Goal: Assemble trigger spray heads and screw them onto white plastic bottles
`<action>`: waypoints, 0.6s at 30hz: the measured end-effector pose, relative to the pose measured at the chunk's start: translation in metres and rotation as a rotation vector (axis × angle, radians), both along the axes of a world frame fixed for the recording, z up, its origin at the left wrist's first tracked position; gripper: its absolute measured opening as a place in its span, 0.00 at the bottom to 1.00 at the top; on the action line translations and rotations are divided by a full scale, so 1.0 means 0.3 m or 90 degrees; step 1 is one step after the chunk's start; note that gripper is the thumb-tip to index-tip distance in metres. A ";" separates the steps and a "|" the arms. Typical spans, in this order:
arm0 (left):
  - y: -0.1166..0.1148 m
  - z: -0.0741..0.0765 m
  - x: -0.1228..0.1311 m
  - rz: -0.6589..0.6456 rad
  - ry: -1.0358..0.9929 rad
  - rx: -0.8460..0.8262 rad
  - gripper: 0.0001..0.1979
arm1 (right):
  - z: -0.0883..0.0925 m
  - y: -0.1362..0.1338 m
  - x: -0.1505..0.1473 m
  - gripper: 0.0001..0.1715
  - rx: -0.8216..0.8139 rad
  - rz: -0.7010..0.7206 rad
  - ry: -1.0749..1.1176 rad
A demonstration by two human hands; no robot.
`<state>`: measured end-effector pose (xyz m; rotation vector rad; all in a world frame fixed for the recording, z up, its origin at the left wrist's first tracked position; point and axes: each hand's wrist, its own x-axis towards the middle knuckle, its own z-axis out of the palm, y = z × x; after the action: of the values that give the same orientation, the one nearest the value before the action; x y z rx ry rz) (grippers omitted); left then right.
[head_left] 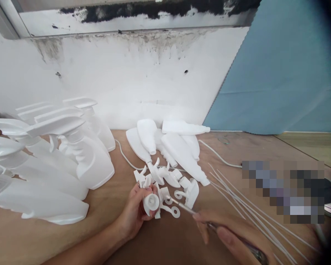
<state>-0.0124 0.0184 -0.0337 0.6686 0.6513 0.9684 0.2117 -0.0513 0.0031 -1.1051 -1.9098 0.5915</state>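
My left hand [136, 211] is closed round a white plastic spray-trigger head [151, 202], its round collar facing me. My right hand [231, 235] pinches a thin metal tool [187, 209] whose tip points left toward that collar. Just beyond my hands lies a small heap of loose white trigger heads [171, 180]. Behind the heap, several white bottles without caps [168, 141] lie on their sides on the wooden table [165, 243].
Several white spray bottles with trigger heads fitted [68, 147] stand and lie at the left. Thin white dip tubes [245, 206] fan out at the right. A white cable [220, 156] crosses the table. A white wall and a blue panel [287, 73] stand behind.
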 end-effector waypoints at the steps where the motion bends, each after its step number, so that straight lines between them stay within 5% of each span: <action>1: 0.000 -0.001 -0.002 0.008 0.013 0.005 0.12 | 0.016 0.011 -0.016 0.17 -0.052 0.032 0.010; 5: -0.003 -0.007 -0.006 0.041 0.067 0.020 0.11 | 0.038 0.043 -0.068 0.15 -0.153 0.095 -0.023; 12: -0.009 -0.030 0.005 0.047 0.121 0.034 0.11 | 0.058 0.059 -0.075 0.11 -0.107 0.088 -0.148; 18: 0.000 -0.025 -0.001 0.052 0.125 0.031 0.11 | 0.015 0.078 -0.088 0.17 -0.044 0.217 -0.113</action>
<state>-0.0126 0.0182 -0.0413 0.7910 0.8355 1.0046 0.1854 -0.0278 0.0075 -0.9033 -2.2702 0.7716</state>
